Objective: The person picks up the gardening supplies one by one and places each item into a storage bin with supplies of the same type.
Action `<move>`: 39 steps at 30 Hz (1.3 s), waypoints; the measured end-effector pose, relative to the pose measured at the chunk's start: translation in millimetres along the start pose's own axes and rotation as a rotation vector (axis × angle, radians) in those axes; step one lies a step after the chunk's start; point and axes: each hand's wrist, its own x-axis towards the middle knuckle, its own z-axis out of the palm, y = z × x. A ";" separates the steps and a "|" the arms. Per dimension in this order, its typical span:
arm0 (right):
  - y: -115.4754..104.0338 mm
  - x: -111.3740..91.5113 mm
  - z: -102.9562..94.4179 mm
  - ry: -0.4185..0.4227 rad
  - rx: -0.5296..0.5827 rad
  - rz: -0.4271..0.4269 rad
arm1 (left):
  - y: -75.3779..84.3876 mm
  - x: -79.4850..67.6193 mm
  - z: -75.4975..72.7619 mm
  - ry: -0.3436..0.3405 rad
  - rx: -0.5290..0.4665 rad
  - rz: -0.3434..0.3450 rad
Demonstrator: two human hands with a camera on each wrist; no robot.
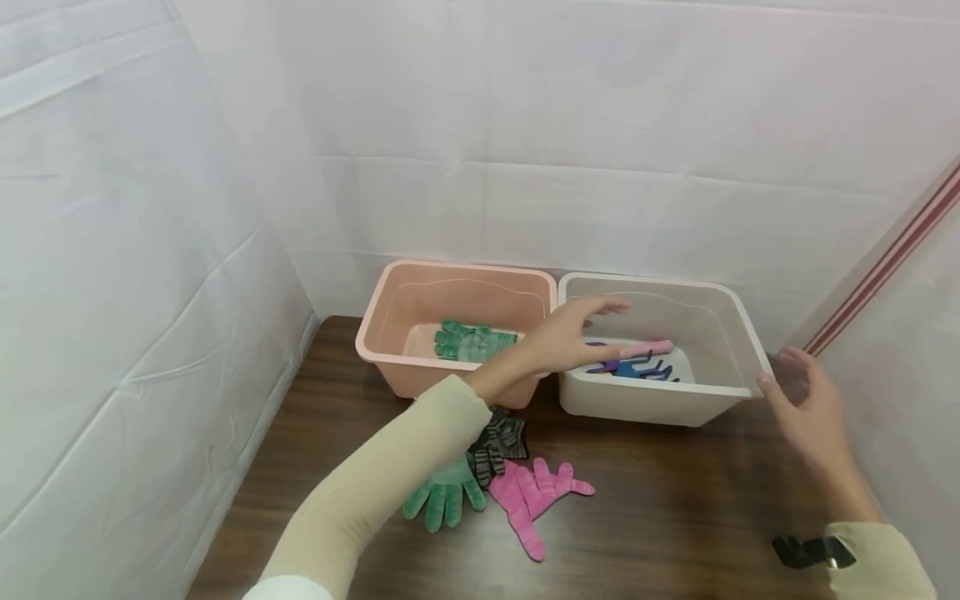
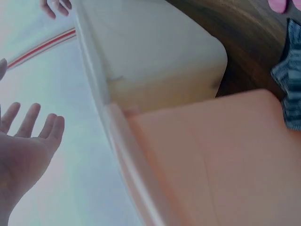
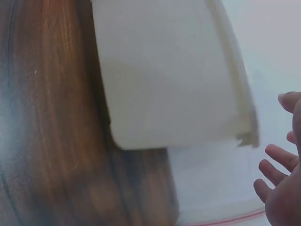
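Note:
My left hand (image 1: 570,337) reaches over the left part of the white bin (image 1: 645,407), fingers extended and thumb apart, holding nothing. Below it in the bin lie a pink piece (image 1: 651,348) and blue and purple items (image 1: 637,369), partly hidden by the hand. At the bin's right end, my right hand (image 1: 813,408) has its fingers spread, the thumb close to the rim corner. The right wrist view shows that hand (image 3: 287,179) beside the bin wall (image 3: 169,75), with nothing in it. In the left wrist view the left hand (image 2: 28,150) is open-palmed.
A pink bin (image 1: 457,362) with a green glove (image 1: 476,343) inside stands left of the white one. In front, on the brown wooden table (image 1: 637,517), lie a black-grey glove (image 1: 498,442), a green glove (image 1: 446,496) and a pink glove (image 1: 528,496). White sheeting (image 1: 600,125) surrounds the table.

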 end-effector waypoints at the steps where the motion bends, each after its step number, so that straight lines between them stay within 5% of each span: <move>1: -5.4 -0.2 -1.5 -0.004 -0.007 -0.010 | 0.8 -3.5 -3.3 -0.001 0.003 0.006; 14: -72.4 -6.0 10.2 -0.099 0.007 -0.191 | -4.1 -56.8 -61.9 0.066 0.110 -0.062; 29: -113.9 -11.0 51.5 -0.201 0.073 -0.403 | -32.1 -112.5 -94.0 0.172 0.208 -0.175; 39: -133.5 -16.5 73.2 -0.261 0.106 -0.497 | -50.7 -137.5 -136.3 0.240 0.221 -0.243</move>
